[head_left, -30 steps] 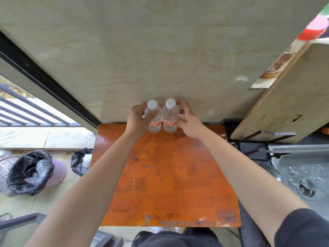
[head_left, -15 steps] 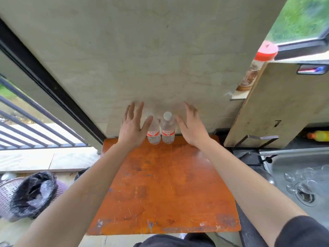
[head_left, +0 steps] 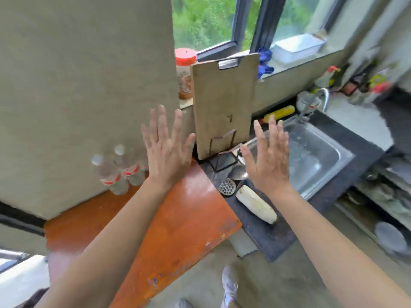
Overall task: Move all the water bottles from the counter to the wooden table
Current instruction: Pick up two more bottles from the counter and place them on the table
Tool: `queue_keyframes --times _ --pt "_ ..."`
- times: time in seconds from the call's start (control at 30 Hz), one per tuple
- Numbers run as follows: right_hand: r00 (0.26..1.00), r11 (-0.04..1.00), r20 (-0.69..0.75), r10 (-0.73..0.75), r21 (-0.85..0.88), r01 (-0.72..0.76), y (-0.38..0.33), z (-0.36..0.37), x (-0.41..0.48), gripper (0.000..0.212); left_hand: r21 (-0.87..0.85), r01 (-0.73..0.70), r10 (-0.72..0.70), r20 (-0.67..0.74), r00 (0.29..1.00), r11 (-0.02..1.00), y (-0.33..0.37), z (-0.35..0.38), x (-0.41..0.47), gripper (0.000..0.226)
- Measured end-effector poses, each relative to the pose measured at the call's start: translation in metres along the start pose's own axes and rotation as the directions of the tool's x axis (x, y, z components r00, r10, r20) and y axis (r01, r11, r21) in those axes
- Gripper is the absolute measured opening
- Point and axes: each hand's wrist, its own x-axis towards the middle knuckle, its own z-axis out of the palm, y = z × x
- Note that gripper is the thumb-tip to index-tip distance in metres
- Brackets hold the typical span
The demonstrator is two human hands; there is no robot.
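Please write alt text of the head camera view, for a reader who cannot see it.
Two empty, open hands, left and right, are raised over a kitchen corner. Two water bottles stand on the wooden table against the wall; a cutting board and sink are on the right.

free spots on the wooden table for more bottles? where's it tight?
The orange wooden table is bare from the two clear red-labelled water bottles at the beige wall out to its near and right edges. It is crowded past the right edge: the dark counter strip holds a pale cob, a round masher and an upright cutting board. Both hands are empty.
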Motion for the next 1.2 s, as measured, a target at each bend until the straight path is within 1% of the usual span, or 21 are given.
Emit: queue_keyframes --times 0.07,0.17,0.27,0.37,0.43,0.53,0.63,0.77,0.9,0.97,1.07,1.13,1.2 --pt "0.992 0.993 -0.051 0.112 -0.038 -0.114 0.045 -0.039 -0.018 0.067 -0.039 -0.14 0.141 0.014 0.99 0.989 0.057 0.012 0.009 0.064" --pt "0.949 0.953 -0.162 0.272 -0.091 -0.289 0.116 -0.098 -0.051 0.066 -0.106 -0.317 0.316 -0.025 0.948 0.942 0.148 0.027 0.015 0.061" --pt "0.889 0.9 -0.262 0.376 -0.126 -0.418 0.188 -0.151 -0.094 0.064 -0.195 -0.444 0.441 -0.061 0.895 0.874 0.245 0.044 0.007 0.06" --pt "0.822 0.838 -0.364 0.439 -0.163 -0.52 0.264 -0.197 -0.148 0.063 -0.265 -0.552 0.556 -0.069 0.829 0.791 0.348 0.07 -0.012 0.06" --pt "0.763 0.781 -0.403 0.505 -0.162 -0.603 0.321 -0.226 -0.19 0.063 -0.302 -0.613 0.624 -0.074 0.778 0.73 0.424 0.092 -0.029 0.06" --pt "0.699 0.713 -0.435 0.568 -0.164 -0.681 0.395 -0.263 -0.239 0.065 -0.347 -0.652 0.686 -0.034 0.727 0.674 0.526 0.119 -0.049 0.061" --pt "0.672 0.664 -0.432 0.601 -0.197 -0.721 0.461 -0.307 -0.274 0.066 -0.387 -0.696 0.75 -0.015 0.661 0.605 0.621 0.136 -0.063 0.062" --pt "0.596 0.59 -0.479 0.645 -0.183 -0.786 0.532 -0.357 -0.299 0.065 -0.452 -0.698 0.78 -0.008 0.626 0.556 0.721 0.147 -0.075 0.065" --pt "0.59 0.565 -0.477 0.651 -0.214 -0.797 0.601 -0.381 -0.317 0.066 -0.483 -0.723 0.825 -0.003 0.565 0.494 0.802 0.18 -0.081 0.065" --pt "0.573 0.543 -0.476 0.667 -0.217 -0.812 0.639 -0.385 -0.323 0.066 -0.497 -0.722 0.837 0.014 0.548 0.481 0.84 0.206 -0.084 0.065" --pt "0.548 0.516 -0.477 0.687 -0.211 -0.83 0.702 -0.388 -0.329 0.065 -0.517 -0.735 0.865 0.021 0.501 0.438 0.899 0.252 -0.085 0.065" --pt "0.545 0.499 -0.471 0.694 -0.232 -0.835 0.75 -0.392 -0.33 0.066 -0.529 -0.735 0.873 0.022 0.487 0.423 0.944 0.286 -0.08 0.065" --pt "0.543 0.471 -0.456 0.705 -0.272 -0.839 0.802 -0.398 -0.328 0.066 -0.548 -0.717 0.872 0.05 0.486 0.431 0.993 0.32 -0.072 0.066"
